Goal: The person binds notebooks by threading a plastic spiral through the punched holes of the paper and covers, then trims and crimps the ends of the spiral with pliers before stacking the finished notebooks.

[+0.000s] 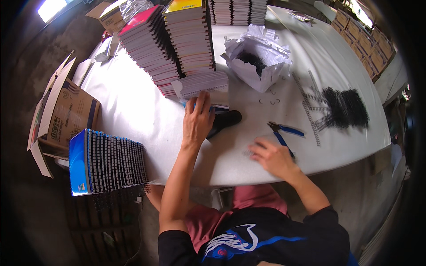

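The left hand [198,125] bends its fingers over one paper stack [206,83] mid-table, grasp unclear; the right hand [273,156], blurred, its grip impossible to tell, sits beside one pair of pliers [276,128] near the table's [222,170] front edge, white tabletop between the hands.

Light enters from a blown-out patch [52,10] at upper left and another at upper right. The white surface [128,111] glares toward its left, with a soft shadow below the left hand [198,122]. The floor [146,230] stays dim. Blur smears the right hand [273,156]; edges bend toward a black rim.
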`<action>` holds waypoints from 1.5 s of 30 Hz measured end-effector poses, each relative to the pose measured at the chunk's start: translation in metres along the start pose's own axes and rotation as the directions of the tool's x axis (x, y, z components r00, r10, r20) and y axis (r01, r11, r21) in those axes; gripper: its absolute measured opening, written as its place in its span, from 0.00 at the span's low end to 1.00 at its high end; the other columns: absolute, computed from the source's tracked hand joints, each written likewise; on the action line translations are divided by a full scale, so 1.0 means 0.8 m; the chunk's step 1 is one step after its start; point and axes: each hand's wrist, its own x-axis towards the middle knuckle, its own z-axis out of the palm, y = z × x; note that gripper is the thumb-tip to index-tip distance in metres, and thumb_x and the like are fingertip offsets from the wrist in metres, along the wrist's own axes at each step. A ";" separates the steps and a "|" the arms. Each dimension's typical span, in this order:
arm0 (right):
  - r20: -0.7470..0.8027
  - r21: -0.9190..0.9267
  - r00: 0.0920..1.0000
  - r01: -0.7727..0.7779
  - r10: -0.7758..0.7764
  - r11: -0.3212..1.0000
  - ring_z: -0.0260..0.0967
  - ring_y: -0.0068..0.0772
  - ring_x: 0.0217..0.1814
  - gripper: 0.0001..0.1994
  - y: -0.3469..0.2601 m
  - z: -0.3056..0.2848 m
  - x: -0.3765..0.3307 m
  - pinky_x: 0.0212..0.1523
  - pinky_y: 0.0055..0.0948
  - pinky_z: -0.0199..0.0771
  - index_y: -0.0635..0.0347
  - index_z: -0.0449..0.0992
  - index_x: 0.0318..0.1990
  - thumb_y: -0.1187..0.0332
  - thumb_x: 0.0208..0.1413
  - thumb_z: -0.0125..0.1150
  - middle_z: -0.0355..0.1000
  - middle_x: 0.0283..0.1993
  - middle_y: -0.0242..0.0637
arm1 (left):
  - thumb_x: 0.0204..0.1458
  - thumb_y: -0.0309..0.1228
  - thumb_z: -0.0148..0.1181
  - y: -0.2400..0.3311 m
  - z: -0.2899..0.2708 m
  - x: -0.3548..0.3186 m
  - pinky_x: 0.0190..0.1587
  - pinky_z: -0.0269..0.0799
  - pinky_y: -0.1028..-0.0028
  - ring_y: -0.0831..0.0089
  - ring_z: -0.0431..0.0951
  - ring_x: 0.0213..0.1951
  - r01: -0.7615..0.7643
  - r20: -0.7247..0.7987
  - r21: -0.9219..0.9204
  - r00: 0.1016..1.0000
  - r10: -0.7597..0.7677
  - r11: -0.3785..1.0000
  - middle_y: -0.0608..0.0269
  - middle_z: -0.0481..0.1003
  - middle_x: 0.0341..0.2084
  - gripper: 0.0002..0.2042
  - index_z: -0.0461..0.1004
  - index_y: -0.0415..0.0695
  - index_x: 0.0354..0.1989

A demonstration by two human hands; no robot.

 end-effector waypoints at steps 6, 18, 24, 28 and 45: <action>-0.296 0.157 0.954 -0.005 0.051 0.988 0.71 0.45 0.48 0.17 0.022 -0.046 0.056 0.46 0.39 0.72 0.52 0.75 0.49 0.69 0.49 0.62 0.67 0.53 0.38 | 0.41 0.27 0.63 0.001 -0.001 0.001 0.55 0.66 0.62 0.55 0.66 0.51 0.009 0.014 0.006 1.000 -0.009 1.000 0.56 0.64 0.54 0.27 0.68 0.36 0.53; -0.242 0.190 0.962 0.175 -0.127 0.966 0.73 0.44 0.41 0.17 0.005 0.005 0.204 0.45 0.39 0.73 0.54 0.74 0.47 0.76 0.46 0.60 0.73 0.40 0.40 | 0.39 0.25 0.61 0.002 -0.010 -0.016 0.60 0.60 0.59 0.50 0.61 0.58 -0.029 0.000 -0.024 1.000 0.029 0.999 0.50 0.63 0.56 0.19 0.69 0.37 0.44; -0.278 0.441 0.959 0.185 -0.062 0.878 0.73 0.44 0.34 0.18 0.019 0.008 0.223 0.36 0.37 0.71 0.55 0.73 0.47 0.77 0.45 0.62 0.74 0.30 0.46 | 0.38 0.22 0.61 0.003 -0.010 -0.002 0.60 0.60 0.59 0.50 0.62 0.59 -0.024 0.019 -0.086 0.999 0.026 0.996 0.49 0.65 0.54 0.24 0.66 0.37 0.48; -0.271 0.479 0.963 0.132 0.003 0.868 0.71 0.30 0.26 0.16 0.026 0.017 0.231 0.29 0.30 0.69 0.57 0.73 0.42 0.77 0.43 0.64 0.73 0.26 0.40 | 0.39 0.20 0.60 -0.005 -0.012 -0.003 0.58 0.63 0.60 0.53 0.64 0.58 -0.023 -0.029 -0.157 0.999 0.019 0.987 0.51 0.64 0.55 0.27 0.66 0.38 0.53; -0.146 0.552 0.963 0.270 -0.227 0.789 0.76 0.34 0.38 0.14 0.038 0.022 0.237 0.42 0.29 0.72 0.56 0.79 0.43 0.69 0.47 0.65 0.78 0.35 0.43 | 0.37 0.25 0.66 -0.023 -0.019 0.005 0.45 0.62 0.63 0.60 0.70 0.41 -0.023 -0.059 -0.043 0.998 0.021 0.999 0.62 0.71 0.38 0.18 0.72 0.47 0.40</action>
